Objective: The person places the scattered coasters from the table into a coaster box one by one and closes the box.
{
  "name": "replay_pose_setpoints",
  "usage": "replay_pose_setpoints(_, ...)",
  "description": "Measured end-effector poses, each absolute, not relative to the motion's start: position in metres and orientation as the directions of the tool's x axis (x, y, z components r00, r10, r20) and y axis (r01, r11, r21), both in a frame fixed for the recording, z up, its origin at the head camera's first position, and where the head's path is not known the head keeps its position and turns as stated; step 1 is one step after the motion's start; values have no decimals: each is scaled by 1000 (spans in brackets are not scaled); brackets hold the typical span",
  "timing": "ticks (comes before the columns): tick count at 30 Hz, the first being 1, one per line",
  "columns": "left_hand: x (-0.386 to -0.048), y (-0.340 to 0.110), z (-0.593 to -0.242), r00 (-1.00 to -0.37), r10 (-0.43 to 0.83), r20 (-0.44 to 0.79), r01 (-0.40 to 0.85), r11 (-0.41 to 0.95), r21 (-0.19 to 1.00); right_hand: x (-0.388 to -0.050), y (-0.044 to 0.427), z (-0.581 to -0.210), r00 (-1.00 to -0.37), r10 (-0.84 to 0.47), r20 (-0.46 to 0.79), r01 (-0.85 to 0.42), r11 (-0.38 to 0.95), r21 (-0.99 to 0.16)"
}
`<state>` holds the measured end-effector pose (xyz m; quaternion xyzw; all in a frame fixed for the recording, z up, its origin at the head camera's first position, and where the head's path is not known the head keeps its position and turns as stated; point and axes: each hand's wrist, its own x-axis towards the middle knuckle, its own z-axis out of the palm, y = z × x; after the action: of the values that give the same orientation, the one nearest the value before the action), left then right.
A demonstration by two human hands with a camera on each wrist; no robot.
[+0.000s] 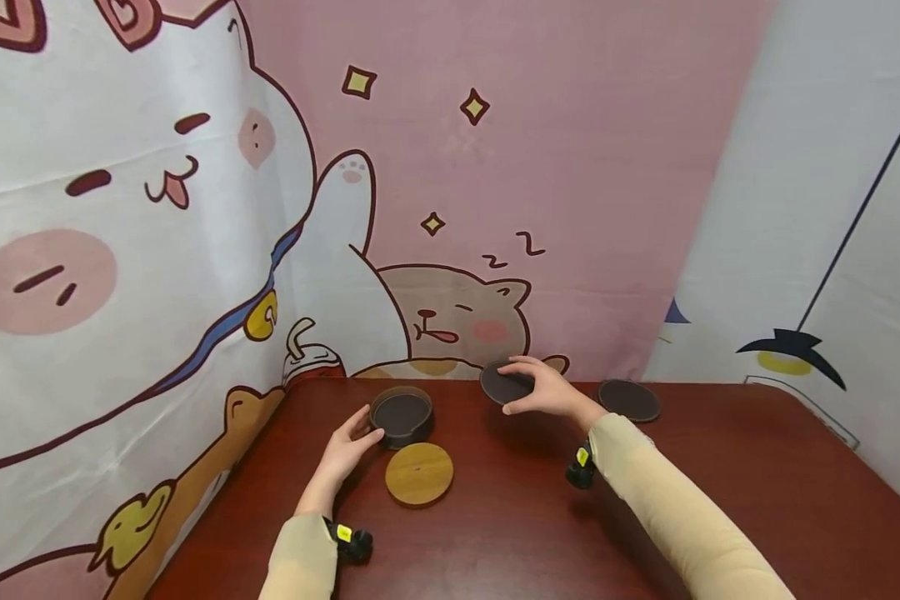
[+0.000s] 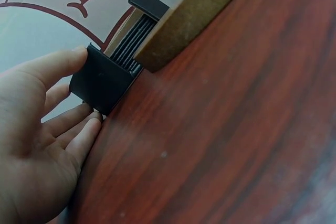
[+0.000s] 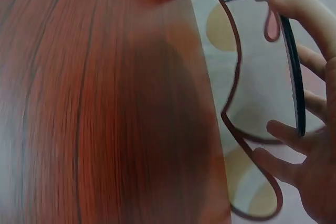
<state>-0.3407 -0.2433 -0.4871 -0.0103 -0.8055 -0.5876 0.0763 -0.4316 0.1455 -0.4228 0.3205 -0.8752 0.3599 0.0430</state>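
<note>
My left hand (image 1: 343, 450) grips the near left side of a round black coaster holder (image 1: 420, 432), thumb and fingers spread around its wall. Several thin dark coasters (image 2: 134, 43) show stacked through the holder's side gap in the left wrist view. Above the table, my right hand (image 1: 546, 392) holds one round dark coaster (image 1: 501, 385) by its edges, between thumb and fingers. In the right wrist view that coaster (image 3: 294, 77) appears edge-on. A round wooden disc (image 1: 420, 473) lies just in front of the holder.
Another dark round coaster (image 1: 630, 401) lies flat toward the back right of the reddish-brown table (image 1: 510, 533). A cartoon-printed cloth (image 1: 570, 167) hangs behind the table's back edge and along its left side.
</note>
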Motion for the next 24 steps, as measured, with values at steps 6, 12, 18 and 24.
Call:
replay_pose_setpoints(6,-343,-242,-487,-987,-80,137,107,306,946,-436,110,-424,-782,-569,256,-587,534,-608)
replay_pose_setpoints(12,-343,-240,-487,-987,-88,138,106,301,948,-435,75,-428,-775,-591,224,-590,550,-591)
replay_pose_setpoints(18,-345,-239,-491,-986,-97,136,101,307,946,-433,50,-429,-765,-611,203,-592,545,-594)
replay_pose_setpoints(24,-346,-243,-491,-984,-94,153,117,309,944,-436,31,-433,-752,-639,163,-593,547,-591)
